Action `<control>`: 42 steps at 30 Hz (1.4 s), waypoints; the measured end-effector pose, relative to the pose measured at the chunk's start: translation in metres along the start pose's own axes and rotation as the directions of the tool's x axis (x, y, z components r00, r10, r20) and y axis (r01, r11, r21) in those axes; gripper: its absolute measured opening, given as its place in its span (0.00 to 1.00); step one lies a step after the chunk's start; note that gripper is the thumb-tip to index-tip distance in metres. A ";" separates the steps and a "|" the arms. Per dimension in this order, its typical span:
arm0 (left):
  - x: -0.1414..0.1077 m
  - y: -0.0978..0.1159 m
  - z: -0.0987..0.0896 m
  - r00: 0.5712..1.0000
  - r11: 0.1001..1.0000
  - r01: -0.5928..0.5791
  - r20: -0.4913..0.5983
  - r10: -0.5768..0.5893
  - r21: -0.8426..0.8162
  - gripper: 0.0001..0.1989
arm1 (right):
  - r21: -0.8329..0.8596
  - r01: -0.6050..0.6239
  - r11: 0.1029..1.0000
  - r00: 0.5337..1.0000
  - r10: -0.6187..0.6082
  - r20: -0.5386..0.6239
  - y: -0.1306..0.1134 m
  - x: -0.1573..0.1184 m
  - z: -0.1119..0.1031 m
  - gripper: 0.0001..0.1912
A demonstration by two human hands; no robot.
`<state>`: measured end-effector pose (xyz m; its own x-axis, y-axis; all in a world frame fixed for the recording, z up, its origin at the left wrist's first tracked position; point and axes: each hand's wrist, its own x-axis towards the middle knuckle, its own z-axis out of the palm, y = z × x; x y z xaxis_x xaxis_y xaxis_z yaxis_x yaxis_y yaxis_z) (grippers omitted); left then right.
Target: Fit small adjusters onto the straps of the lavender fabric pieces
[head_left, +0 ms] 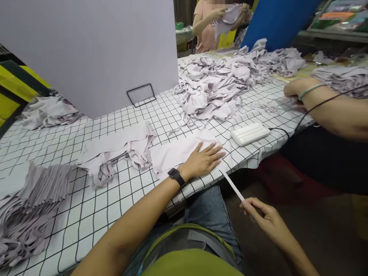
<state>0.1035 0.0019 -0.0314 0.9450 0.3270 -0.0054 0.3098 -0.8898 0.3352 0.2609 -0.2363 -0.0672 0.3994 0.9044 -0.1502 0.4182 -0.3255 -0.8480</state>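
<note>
Here, laid out over a checked tablecloth (99,207): one pale cloth piece (175,153), flat near the table's front edge, directly under the left hand (202,161). Left hand: palm down, fingers spread, pressing on the cloth without clenching; a dark watch (176,177) circled its wrist. Right hand (260,214): off the table edge, lower and to the right of the cloth piece, fingers closed on the lower end of a narrow white strip (233,186). The strip slanted up to the table edge beside the cloth; whether it was joined to the cloth could not be told.

Also present: a white box (250,134) with a dark cord, right of the left hand; a loose heap of pale cloth (215,86) beyond; strappy garments (115,149) to the left; a layered stack (37,207) at far left; a wire frame (141,95) by a grey panel (115,50). One person's forearm (330,103) reached in at right; another person (207,27) held cloth across the table.
</note>
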 end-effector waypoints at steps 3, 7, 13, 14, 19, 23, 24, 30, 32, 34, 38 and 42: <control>0.001 -0.001 0.000 1.000 1.000 0.004 0.002 -0.004 0.004 0.25 | 0.003 -0.078 0.997 0.997 0.078 -0.003 0.002 -0.024 -0.008 0.29; 0.002 -0.001 -0.002 1.000 1.000 0.002 0.018 -0.002 0.011 0.25 | 0.087 -0.196 0.977 0.980 0.192 0.053 -0.008 -0.046 -0.019 0.28; 0.003 -0.002 -0.001 1.000 0.999 0.006 0.020 -0.007 0.037 0.25 | 0.221 -0.300 0.928 0.952 0.276 0.134 -0.018 -0.068 -0.039 0.29; 0.002 -0.002 -0.001 1.000 0.999 0.004 0.016 -0.005 0.042 0.25 | 0.242 -0.308 0.920 0.950 0.282 0.136 -0.019 -0.071 -0.042 0.31; 0.002 -0.002 -0.002 1.000 0.999 -0.006 0.001 0.006 0.044 0.25 | 0.299 -0.271 0.915 0.962 0.248 0.114 -0.026 -0.084 -0.054 0.21; 0.003 0.001 -0.002 1.000 1.000 -0.002 -0.019 0.001 -0.016 0.24 | 0.454 -0.223 0.863 0.975 0.200 0.099 -0.036 -0.078 -0.055 0.17; 0.002 0.003 -0.001 0.999 0.999 -0.001 -0.044 -0.001 -0.039 0.24 | 0.509 -0.206 0.836 0.979 0.180 0.101 -0.038 -0.073 -0.053 0.19; -0.028 0.012 0.004 0.919 0.981 0.005 -0.385 -0.082 -0.195 0.17 | 0.461 -0.088 0.883 0.996 0.066 0.064 -0.060 -0.018 -0.032 0.20; -0.044 0.009 0.006 0.875 0.965 0.033 -0.459 -0.153 -0.259 0.15 | 0.424 -0.062 0.904 0.998 0.050 0.038 -0.069 0.001 -0.024 0.20; -0.056 0.003 0.005 0.845 0.949 0.075 -0.486 -0.223 -0.305 0.14 | 0.375 -0.049 0.926 0.999 0.041 0.031 -0.076 0.018 -0.017 0.22; -0.065 0.000 -0.001 0.828 0.924 0.123 -0.476 -0.297 -0.363 0.10 | 0.289 0.004 0.957 1.000 -0.008 0.015 -0.085 0.049 -0.004 0.25; -0.059 0.020 -0.014 0.846 0.856 0.018 -0.448 -0.288 -0.517 0.05 | 0.266 0.096 0.959 0.995 -0.103 0.015 -0.090 0.068 0.009 0.21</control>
<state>0.0524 -0.0304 -0.0114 0.6637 0.6758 0.3207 0.2280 -0.5911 0.7737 0.2431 -0.1430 -0.0056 0.3418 0.9372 -0.0694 0.2221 -0.1523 -0.9631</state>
